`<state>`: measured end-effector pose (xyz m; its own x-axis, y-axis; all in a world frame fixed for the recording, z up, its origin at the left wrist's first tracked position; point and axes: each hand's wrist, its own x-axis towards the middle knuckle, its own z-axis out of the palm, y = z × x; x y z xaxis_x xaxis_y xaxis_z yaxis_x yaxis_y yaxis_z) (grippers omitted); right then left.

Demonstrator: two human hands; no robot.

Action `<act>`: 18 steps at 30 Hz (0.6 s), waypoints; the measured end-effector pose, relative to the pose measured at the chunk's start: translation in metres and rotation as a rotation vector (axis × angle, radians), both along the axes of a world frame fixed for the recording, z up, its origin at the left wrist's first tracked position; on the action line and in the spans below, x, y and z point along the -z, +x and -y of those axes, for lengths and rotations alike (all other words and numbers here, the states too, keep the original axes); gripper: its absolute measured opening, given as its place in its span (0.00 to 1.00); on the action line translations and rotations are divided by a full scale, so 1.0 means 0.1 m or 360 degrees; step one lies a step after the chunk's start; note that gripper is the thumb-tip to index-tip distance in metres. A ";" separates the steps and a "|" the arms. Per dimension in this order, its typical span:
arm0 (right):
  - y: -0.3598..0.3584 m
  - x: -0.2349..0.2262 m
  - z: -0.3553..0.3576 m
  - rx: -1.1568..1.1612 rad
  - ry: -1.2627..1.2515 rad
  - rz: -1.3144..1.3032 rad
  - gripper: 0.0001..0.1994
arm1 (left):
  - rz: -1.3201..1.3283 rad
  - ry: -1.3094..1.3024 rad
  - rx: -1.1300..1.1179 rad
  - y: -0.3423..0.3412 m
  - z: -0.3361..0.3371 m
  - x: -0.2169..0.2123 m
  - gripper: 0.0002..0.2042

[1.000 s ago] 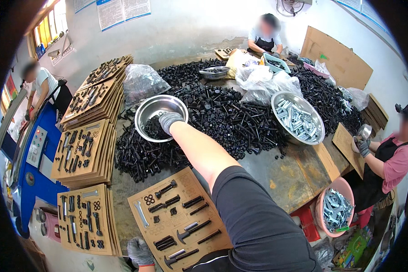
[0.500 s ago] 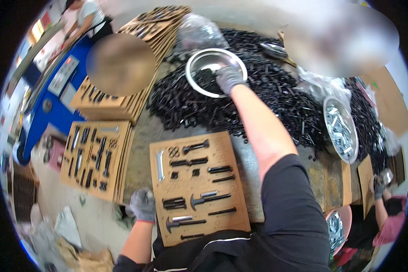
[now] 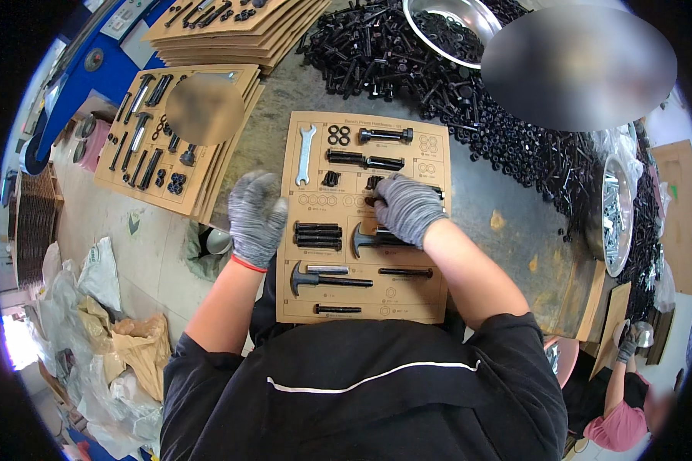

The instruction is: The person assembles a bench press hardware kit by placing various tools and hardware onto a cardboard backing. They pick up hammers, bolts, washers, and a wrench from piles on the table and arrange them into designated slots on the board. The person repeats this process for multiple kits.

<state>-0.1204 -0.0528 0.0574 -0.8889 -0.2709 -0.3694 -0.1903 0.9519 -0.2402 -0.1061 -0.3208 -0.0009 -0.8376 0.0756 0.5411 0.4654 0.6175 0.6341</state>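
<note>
A cardboard hardware board [image 3: 338, 303] lies in front of me with black bolts, rings and a silver wrench [image 3: 306, 155] set on it. My right hand [image 3: 409, 209], in a grey glove, rests over the board's right half, next to small black pieces and bolts. Its fingers are bent together; what they hold, if anything, is hidden. Below the hand, a hammer-shaped black piece [image 3: 359, 240] is partly covered. Beside the board's left edge, my gloved left hand [image 3: 256, 215] holds nothing, its thumb apart from the fingers.
Behind the board spreads a heap of black bolts and nuts [image 3: 361, 58] with a steel bowl [image 3: 473, 61]. Filled boards [image 3: 123, 175] are stacked at left. A metal basin [image 3: 625, 223] holds silver parts at right. Another person's gloved hand [image 3: 627, 349] is at lower right.
My right hand has come back from the steel bowl to the board. My left hand has moved up along the board's left side. The view has shifted, too.
</note>
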 end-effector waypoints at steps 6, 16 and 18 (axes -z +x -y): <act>0.14 0.11 -0.01 0.0206 0.0058 -0.0062 0.18 | 0.0229 -0.0774 0.0243 0.18 -0.56 -0.41 0.19; 0.55 0.31 -0.06 0.0054 -0.0243 -0.0777 0.17 | 0.0532 -0.1318 0.0364 0.24 -0.82 -0.36 0.26; 0.59 0.30 0.05 0.0020 -0.0081 -0.0800 0.19 | 0.0540 -0.1344 0.0348 0.25 -0.79 -0.35 0.26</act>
